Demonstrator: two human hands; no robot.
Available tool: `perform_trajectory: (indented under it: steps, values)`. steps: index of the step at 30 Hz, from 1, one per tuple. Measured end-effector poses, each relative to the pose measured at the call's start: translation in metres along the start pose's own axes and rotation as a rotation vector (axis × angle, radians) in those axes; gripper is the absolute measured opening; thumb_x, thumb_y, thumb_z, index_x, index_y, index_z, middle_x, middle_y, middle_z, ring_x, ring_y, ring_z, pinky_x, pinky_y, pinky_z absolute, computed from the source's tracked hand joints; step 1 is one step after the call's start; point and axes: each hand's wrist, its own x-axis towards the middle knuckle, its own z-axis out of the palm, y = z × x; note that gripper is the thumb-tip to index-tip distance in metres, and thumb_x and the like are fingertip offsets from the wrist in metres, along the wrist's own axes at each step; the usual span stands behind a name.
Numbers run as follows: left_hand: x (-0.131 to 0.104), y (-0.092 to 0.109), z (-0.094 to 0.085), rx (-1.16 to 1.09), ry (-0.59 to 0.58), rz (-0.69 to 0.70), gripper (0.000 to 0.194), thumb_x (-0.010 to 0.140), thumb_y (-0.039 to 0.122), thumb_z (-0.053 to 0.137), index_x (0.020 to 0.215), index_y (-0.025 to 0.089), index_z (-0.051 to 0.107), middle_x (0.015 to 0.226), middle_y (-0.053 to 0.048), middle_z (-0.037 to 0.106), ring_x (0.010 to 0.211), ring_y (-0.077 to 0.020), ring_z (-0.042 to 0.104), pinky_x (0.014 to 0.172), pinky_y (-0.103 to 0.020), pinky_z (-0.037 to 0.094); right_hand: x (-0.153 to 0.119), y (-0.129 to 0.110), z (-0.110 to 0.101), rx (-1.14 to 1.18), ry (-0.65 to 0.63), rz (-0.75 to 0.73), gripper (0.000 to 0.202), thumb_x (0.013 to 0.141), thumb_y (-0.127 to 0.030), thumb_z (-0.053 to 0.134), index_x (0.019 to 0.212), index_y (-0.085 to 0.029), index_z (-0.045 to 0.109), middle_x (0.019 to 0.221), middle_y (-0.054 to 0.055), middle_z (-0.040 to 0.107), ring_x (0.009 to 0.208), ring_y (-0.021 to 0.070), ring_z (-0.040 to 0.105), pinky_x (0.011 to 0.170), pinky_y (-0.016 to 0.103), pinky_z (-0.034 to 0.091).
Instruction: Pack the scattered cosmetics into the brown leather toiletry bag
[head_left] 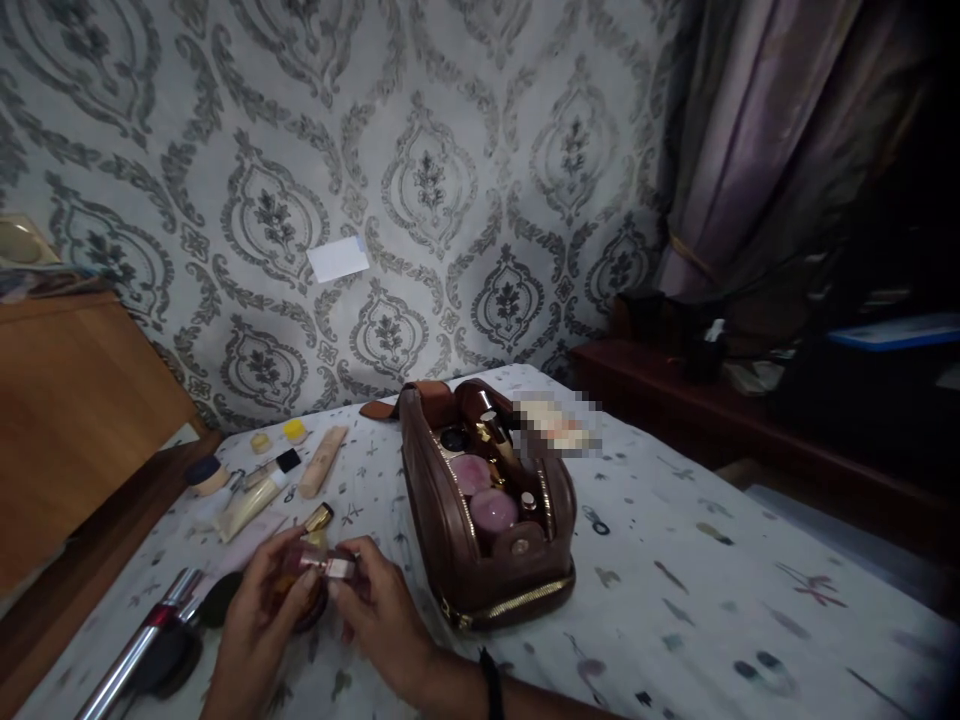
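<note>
Both hands meet over the bed at the lower left of centre. My left hand has its fingers closed round one end of a small pinkish bottle. The fingers of my right hand pinch the bottle's shiny squarish end. Under my left hand lies a dark round item, partly hidden. Just beyond the fingers is a gold-capped bottle. To the right stands an open brown leather bag with its zip apart, holding pink round cases and several tubes.
Several cosmetics lie left of the hands: a beige tube, a cream tube, a dark-lidded jar, a yellow-lidded jar and a silver-and-red cylinder. A wooden cabinet borders the patterned sheet. Behind is the wall.
</note>
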Motion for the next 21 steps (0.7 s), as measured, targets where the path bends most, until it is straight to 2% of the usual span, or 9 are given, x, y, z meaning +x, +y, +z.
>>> perform_trajectory:
  steps: [4, 10, 13, 17, 21]
  values:
    - [-0.003, 0.003, 0.004, 0.082, 0.043, 0.045, 0.054, 0.078, 0.052, 0.071, 0.12, 0.02, 0.06, 0.116, -0.01, 0.07, 0.104, -0.0262, 0.069, 0.085, -0.032, 0.058, 0.0, -0.002, 0.0, -0.017, -0.004, 0.014, 0.022, 0.087, -0.038, 0.057, 0.102, -0.022, 0.055, 0.078, -0.003, 0.057, 0.055, 0.0095, 0.05, 0.048, 0.019, 0.041]
    - [-0.005, 0.013, 0.002, 0.09, -0.004, 0.014, 0.053, 0.079, 0.051, 0.069, 0.121, 0.021, 0.056, 0.117, -0.01, 0.07, 0.107, -0.0281, 0.068, 0.087, -0.034, 0.058, -0.001, 0.002, -0.001, -0.038, 0.013, 0.083, 0.031, 0.085, -0.042, 0.059, 0.109, -0.022, 0.055, 0.09, 0.002, 0.061, 0.063, 0.0128, 0.055, 0.052, 0.022, 0.046]
    - [-0.007, 0.017, 0.003, 0.057, 0.002, -0.002, 0.051, 0.078, 0.051, 0.071, 0.117, 0.022, 0.057, 0.114, -0.008, 0.071, 0.105, -0.0296, 0.069, 0.083, -0.034, 0.06, -0.002, 0.003, -0.002, -0.039, 0.032, 0.093, 0.034, 0.084, -0.044, 0.06, 0.111, -0.023, 0.055, 0.084, 0.0, 0.059, 0.061, 0.0131, 0.054, 0.05, 0.023, 0.046]
    - [-0.008, 0.019, 0.001, 0.057, 0.102, 0.01, 0.045, 0.078, 0.052, 0.069, 0.111, 0.022, 0.062, 0.108, -0.008, 0.072, 0.104, -0.0279, 0.069, 0.084, -0.033, 0.059, -0.001, 0.0, -0.002, -0.033, 0.049, 0.126, 0.032, 0.084, -0.043, 0.061, 0.109, -0.024, 0.056, 0.078, -0.003, 0.052, 0.058, 0.0112, 0.052, 0.049, 0.021, 0.045]
    - [-0.005, 0.016, -0.004, 0.069, 0.058, -0.035, 0.047, 0.072, 0.056, 0.075, 0.105, 0.023, 0.068, 0.107, -0.007, 0.074, 0.102, -0.0292, 0.07, 0.08, -0.033, 0.061, 0.0, 0.003, -0.003, -0.04, 0.021, 0.138, 0.031, 0.085, -0.045, 0.059, 0.107, -0.023, 0.057, 0.076, -0.003, 0.049, 0.054, 0.0095, 0.048, 0.046, 0.02, 0.043]
